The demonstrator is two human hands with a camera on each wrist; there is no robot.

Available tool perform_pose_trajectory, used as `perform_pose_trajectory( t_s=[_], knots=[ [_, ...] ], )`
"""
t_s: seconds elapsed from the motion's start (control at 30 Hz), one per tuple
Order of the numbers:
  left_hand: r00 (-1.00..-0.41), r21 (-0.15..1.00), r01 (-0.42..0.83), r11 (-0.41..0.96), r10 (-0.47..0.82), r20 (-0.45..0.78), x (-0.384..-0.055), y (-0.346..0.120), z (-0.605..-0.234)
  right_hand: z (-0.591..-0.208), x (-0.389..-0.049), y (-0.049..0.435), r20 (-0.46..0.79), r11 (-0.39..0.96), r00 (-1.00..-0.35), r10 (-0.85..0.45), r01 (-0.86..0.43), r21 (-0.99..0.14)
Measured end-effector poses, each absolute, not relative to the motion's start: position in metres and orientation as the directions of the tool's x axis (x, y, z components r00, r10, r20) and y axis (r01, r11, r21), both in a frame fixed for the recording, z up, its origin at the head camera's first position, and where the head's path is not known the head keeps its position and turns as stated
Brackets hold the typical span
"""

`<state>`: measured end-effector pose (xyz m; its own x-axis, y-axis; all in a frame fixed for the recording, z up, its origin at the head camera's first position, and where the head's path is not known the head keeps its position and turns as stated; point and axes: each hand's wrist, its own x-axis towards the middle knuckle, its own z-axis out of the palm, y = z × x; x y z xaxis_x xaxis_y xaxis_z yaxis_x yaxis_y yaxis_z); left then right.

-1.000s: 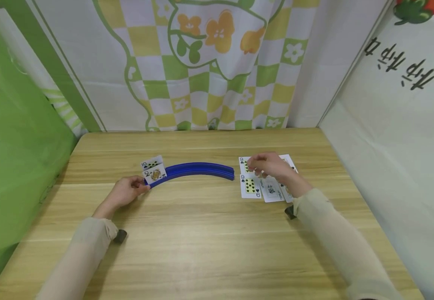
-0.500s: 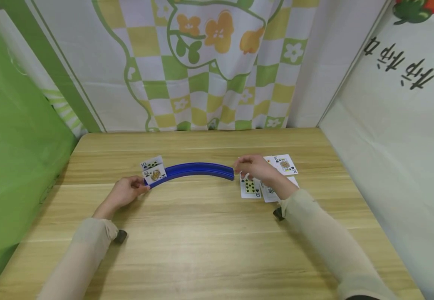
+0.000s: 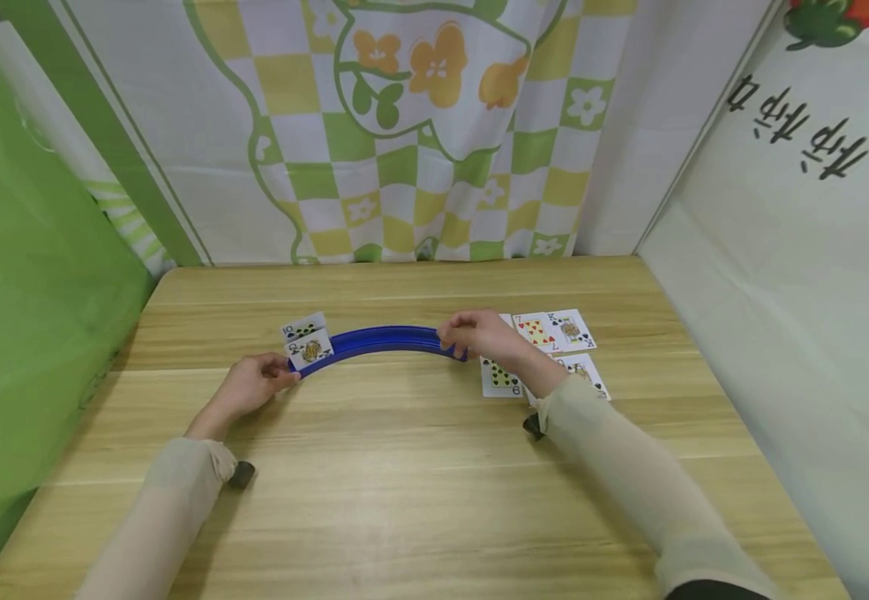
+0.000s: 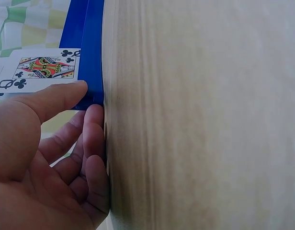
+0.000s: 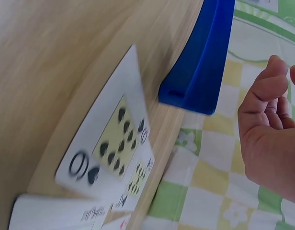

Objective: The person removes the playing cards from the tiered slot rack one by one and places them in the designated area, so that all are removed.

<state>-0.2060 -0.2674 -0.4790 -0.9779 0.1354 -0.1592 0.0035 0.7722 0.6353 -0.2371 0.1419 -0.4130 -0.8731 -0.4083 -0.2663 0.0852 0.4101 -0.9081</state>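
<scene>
My left hand (image 3: 245,387) pinches the left end of a curved blue card holder (image 3: 389,337), thumb against its front side in the left wrist view. A queen of clubs (image 4: 45,68) stands in the slot there, with a black ten (image 3: 305,326) showing behind it. My right hand (image 3: 488,337) hovers over the holder's right end, fingers loosely curled and thumb apart from them; the right wrist view shows nothing between them. Right beside it lie a nine of spades (image 5: 114,139), a seven of hearts (image 3: 534,330) and a king of spades (image 3: 572,329), face up.
Another face card (image 3: 586,375) and a mostly hidden white card (image 5: 56,213) lie partly under the right arm. The wooden table (image 3: 374,467) ends at the back against a checked curtain (image 3: 434,192). Fabric walls stand on both sides.
My right hand has moved left from above the cards to the holder's right end, uncovering the seven and king. My left hand, the holder and its two cards have stayed put.
</scene>
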Motion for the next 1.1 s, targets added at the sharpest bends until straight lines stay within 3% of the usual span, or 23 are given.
perform_pose_trajectory(
  t_s=[0.5,1.1],
  knots=[
    [-0.977,0.645,-0.001,0.764,0.136,-0.163,-0.205,-0.267,-0.478,-0.412,-0.239,0.110,-0.279,0.366,-0.855,-0.437,0.115,-0.924],
    [-0.978,0.634,0.015,0.773,0.142,-0.150,-0.206,-0.268,-0.479,-0.419,-0.246,0.073,-0.228,0.373,-0.836,-0.499,0.030,-0.927]
  ],
)
